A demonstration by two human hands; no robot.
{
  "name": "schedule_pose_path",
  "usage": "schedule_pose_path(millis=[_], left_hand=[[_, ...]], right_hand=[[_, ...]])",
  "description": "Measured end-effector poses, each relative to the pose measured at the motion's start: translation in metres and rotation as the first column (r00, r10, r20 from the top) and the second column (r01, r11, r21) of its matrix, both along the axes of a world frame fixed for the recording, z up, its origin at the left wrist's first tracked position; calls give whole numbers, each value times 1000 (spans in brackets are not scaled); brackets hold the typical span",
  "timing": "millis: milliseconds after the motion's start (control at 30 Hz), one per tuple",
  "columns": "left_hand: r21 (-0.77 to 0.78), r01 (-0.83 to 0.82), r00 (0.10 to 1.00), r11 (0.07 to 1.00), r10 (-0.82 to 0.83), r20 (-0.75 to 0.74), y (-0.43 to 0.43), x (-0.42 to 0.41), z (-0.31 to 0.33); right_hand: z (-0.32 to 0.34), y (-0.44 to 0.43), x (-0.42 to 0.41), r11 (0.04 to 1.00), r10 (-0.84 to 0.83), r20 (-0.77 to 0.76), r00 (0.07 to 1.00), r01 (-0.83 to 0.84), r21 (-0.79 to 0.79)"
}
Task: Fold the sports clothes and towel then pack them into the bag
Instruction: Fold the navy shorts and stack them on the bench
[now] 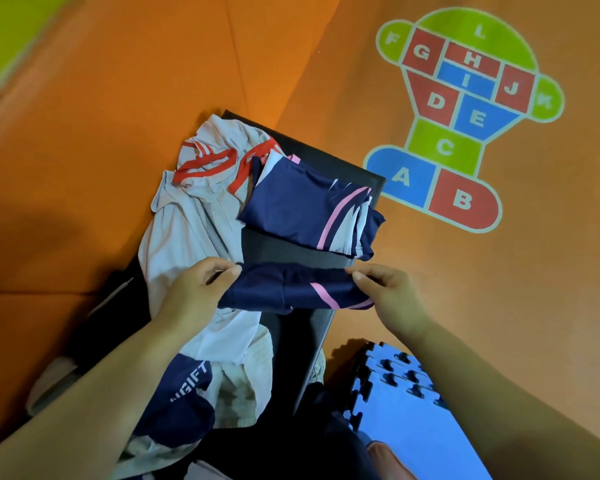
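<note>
A navy garment (284, 289) is pinched at its ends by the left hand (198, 289) and the right hand (392, 296). A folded jersey (302, 206) is laid just beyond both.

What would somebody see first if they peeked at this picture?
The bright hopscotch drawing with letters A to L jumps out on the orange floor, upper right. In the middle, the left hand and right hand pinch the ends of a navy garment with a pink stripe, over a black bench. A crumpled white top with red stripes lies to the left.
</note>
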State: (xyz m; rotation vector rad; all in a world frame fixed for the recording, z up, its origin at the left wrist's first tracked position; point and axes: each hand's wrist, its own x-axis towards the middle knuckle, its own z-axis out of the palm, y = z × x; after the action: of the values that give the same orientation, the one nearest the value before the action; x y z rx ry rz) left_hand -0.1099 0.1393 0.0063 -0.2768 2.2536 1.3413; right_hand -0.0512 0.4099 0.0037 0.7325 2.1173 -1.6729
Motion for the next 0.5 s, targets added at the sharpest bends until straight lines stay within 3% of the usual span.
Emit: schedule_pose_path(millis=[67,133,233,333,433,500], left_hand=[[73,40,997,997,-45,66,-4,1,8],[58,134,984,989,-139,111,-9,2,13],[-110,312,949,944,-304,80,-11,2,15],[-287,356,924,889,-381,-34,-9,0,14],[-394,375,889,839,-447,-105,-7,-5,11],[-429,360,884,829,-449,-127,-10,-12,8]], right_hand=[[10,2,0,998,54,19,998,-53,-17],[13,4,-1,974,203,64,977,-208,90],[10,0,0,882,347,182,920,-386,269],[4,-3,-1,784,395,262,880,-472,402],[3,1,-4,707,411,210,887,-456,541],[5,7,-6,708,435,112,893,-416,570]])
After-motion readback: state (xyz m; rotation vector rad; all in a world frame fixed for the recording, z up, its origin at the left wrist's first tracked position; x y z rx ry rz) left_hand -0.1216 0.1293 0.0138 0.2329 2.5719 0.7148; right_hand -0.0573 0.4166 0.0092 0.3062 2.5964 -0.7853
